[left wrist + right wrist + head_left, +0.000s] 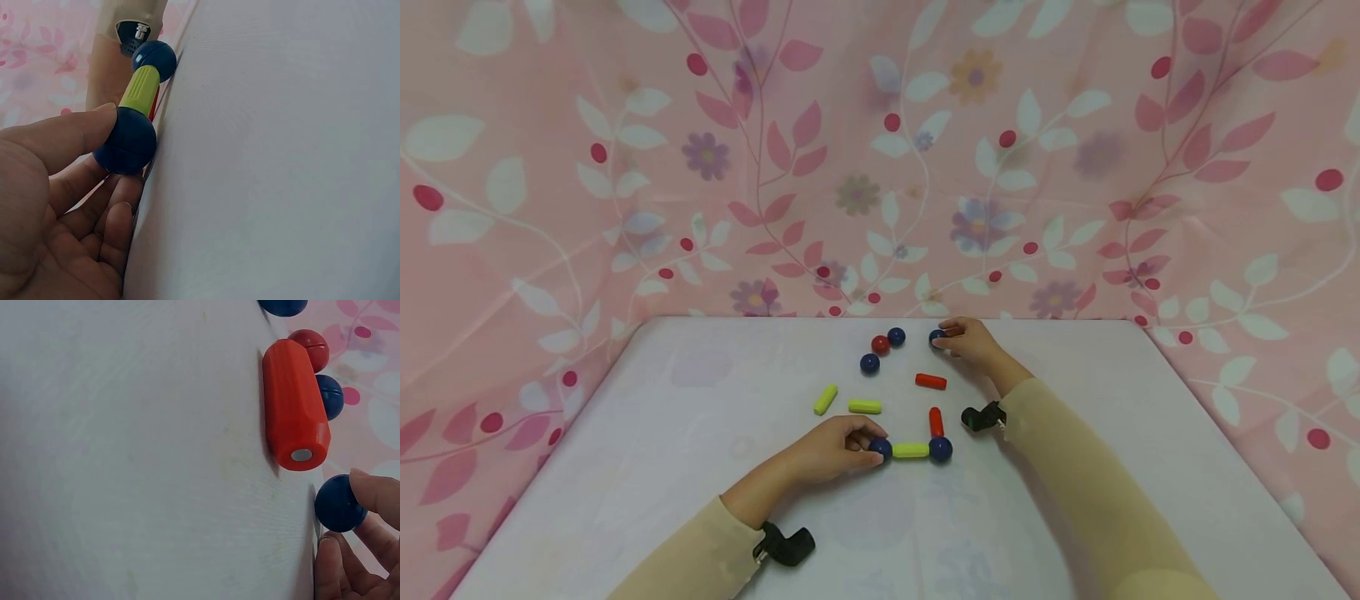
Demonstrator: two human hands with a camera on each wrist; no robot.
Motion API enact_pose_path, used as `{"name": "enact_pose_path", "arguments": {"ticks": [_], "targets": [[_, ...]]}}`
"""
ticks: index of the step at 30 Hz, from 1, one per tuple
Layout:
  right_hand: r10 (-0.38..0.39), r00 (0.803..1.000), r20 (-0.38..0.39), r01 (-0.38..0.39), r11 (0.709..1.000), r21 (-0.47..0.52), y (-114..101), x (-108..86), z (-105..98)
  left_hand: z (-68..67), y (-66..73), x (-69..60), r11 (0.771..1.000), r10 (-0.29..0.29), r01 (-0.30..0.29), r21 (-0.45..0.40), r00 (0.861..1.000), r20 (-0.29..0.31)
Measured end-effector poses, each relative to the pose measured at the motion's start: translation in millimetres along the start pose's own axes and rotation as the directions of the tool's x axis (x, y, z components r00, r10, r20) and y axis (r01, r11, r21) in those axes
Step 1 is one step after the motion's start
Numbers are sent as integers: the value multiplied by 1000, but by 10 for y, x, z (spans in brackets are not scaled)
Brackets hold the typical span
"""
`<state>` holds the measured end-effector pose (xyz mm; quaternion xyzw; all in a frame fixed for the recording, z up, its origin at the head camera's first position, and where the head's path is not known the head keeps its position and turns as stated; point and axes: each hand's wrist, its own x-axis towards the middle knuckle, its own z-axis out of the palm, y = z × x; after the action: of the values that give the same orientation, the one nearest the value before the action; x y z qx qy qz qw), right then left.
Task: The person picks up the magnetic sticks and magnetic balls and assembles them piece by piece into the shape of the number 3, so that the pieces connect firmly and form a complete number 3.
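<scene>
Looking from the head view, we see two hands well apart over a white-covered table (722, 433), a pink floral cloth (880, 158) at 12 o'clock. We find the left hand (842, 448) pinching a glossy dark blue ball (881, 451). At 3 o'clock from it, a lime-yellow ribbed stick (911, 451) joins it to a second dark blue ball (941, 450), from which an orange-red stick (936, 422) points toward 12 o'clock. The right hand (970, 342) grips another dark blue ball (937, 338) at 12 o'clock from that corner; we cannot tell whether it touches the table. A loose orange-red stick (931, 382) lies at its 6 o'clock. At its 9 o'clock, we see a glossy red ball (880, 344) beside a far dark blue ball (896, 337), with a near dark blue ball (869, 364) at the red one's 7 o'clock. Two loose lime-yellow sticks (865, 407) lie at 10 and 11 o'clock from the left hand's ball.

From the left wrist, we see the thumb and fingers clamped on the ball, the yellow stick running between 12 and 1 o'clock to the second ball, and a red sliver behind it.

From the right wrist, we see thumb and fingers holding the ball toward 4 o'clock. The loose red stick sits at 2 o'clock, a silvery disc (302, 455) in its near end; the red ball and a blue one show partly behind it, another blue one cut off at 1 o'clock.
</scene>
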<state>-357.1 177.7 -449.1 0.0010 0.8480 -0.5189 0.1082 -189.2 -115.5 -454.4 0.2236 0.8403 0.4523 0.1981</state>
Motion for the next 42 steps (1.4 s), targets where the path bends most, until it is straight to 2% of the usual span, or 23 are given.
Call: {"name": "enact_pose_path", "arguments": {"ticks": [16, 26, 31, 42], "targets": [[-25, 999, 27, 28, 994, -103, 25, -53, -39, 19, -23, 18, 1000, -14, 14, 3, 1000, 6], [7, 998, 62, -2, 998, -66, -14, -208, -92, 15, -24, 25, 1000, -9, 9, 12, 1000, 0], [-15, 998, 55, 19, 997, -77, -19, -317, -119, 19, -20, 20, 1000, -8, 8, 18, 1000, -1], [-25, 998, 57, 26, 1000, -10, -29, -505, -161, 13, -28, 21, 1000, 1, -1, 21, 1000, 1]]}}
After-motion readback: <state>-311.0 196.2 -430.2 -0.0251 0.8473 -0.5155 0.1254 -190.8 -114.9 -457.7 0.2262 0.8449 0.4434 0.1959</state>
